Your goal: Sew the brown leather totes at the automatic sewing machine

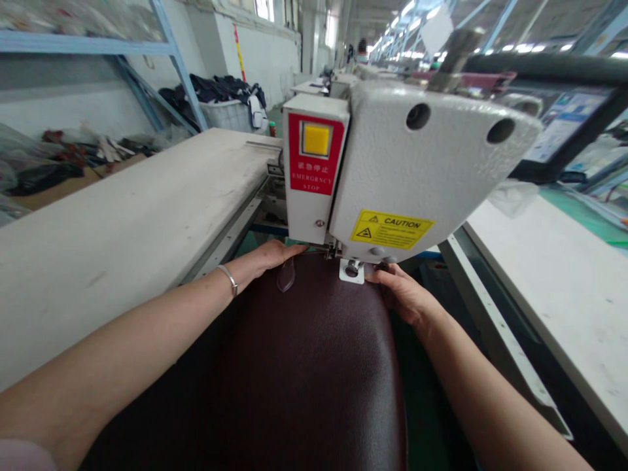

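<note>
A dark brown leather piece [314,353] hangs down toward me from beneath the head of a white sewing machine [422,150]. My left hand [275,254] grips its far left edge, thumb on top and the other fingers hidden below. Beside that thumb, a small teardrop-shaped leather tab [286,276] lies on the leather. At the right edge, my right hand [405,294] pinches the leather, with its thumb near a white square plate [346,275] under the machine head. Part of the right fingers is out of sight beneath the edge.
A yellow emergency stop button [316,140] sits on the machine's front box. White tabletops flank me, on the left [122,203] and right [564,294], with metal rails [500,333] along the gap. Behind stand a blue shelf rack [88,44], a bin of dark cloth [228,114] and a monitor [564,127].
</note>
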`<state>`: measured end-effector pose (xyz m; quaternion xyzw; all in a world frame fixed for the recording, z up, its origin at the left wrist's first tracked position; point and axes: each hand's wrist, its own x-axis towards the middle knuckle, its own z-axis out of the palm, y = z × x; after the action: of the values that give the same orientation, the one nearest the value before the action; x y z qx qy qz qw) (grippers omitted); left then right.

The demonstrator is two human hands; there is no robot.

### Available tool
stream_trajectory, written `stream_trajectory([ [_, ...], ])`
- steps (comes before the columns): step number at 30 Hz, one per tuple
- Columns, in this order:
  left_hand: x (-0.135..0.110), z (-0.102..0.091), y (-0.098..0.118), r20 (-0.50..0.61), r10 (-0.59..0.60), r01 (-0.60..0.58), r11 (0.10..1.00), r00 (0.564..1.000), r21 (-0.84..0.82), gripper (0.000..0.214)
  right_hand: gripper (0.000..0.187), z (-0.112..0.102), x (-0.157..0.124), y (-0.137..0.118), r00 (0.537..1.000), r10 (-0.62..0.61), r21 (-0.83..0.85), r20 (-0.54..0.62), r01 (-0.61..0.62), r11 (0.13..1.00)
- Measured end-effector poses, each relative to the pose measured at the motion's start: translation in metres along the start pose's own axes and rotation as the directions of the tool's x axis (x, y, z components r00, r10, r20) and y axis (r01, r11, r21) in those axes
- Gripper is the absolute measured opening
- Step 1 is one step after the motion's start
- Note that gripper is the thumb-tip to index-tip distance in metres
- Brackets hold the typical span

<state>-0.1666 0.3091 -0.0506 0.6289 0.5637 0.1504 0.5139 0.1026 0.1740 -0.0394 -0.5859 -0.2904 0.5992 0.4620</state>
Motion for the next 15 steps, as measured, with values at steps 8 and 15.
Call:
stream_trajectory([
  [8, 0.009, 0.012, 0.009, -0.041, 0.038, -0.037, 0.999, 0.998, 0.030, 0.052, 0.048, -0.015, 0.002, -0.001, 0.999, -0.039, -0.012, -0.008, 0.039, 0.999],
  [15, 0.000, 0.015, -0.001, 0.016, -0.003, 0.001, 0.995, 1.000, 0.096, 0.061, 0.055, -0.006, -0.016, -0.002, 0.999, -0.005, -0.093, -0.040, 0.001, 0.996],
])
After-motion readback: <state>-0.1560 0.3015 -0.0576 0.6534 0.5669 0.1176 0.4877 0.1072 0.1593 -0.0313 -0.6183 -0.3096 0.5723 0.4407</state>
